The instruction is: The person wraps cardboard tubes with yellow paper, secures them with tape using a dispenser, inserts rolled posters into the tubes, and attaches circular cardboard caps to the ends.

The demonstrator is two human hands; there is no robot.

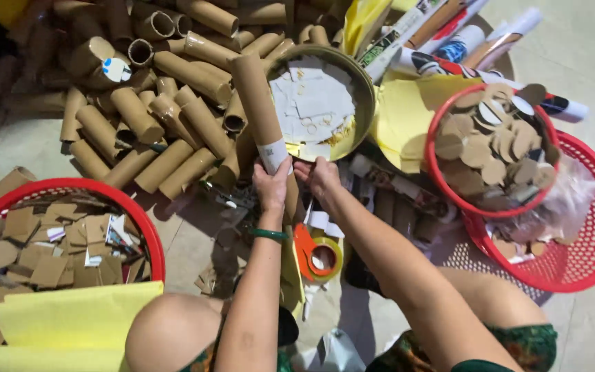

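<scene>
Head view, items in descending size: heap of brown cardboard tubes (139, 89), cylindrical, matte, lying loose across the upper left floor; red plastic mesh basket (587, 227) at right, with a smaller red basket (442, 124) seated on its rim, holding round cardboard discs (480, 148); red basket (147, 227) at lower left holding flat cardboard offcuts (43, 255); yellow paper sheets (70, 324) folded at lower left; round metal pan (366, 86) holding white paper scraps; rolled printed sheets (463, 41), glossy, white with red and blue patches, at top right; orange tape dispenser (315, 255) with 1 roll, below the hands. Long cardboard tube (259, 103), white band near its lower end, stands tilted at centre; left hand (271, 189) is clenched around its lower end; right hand (319, 176) touches the same end, grip unclear.
</scene>
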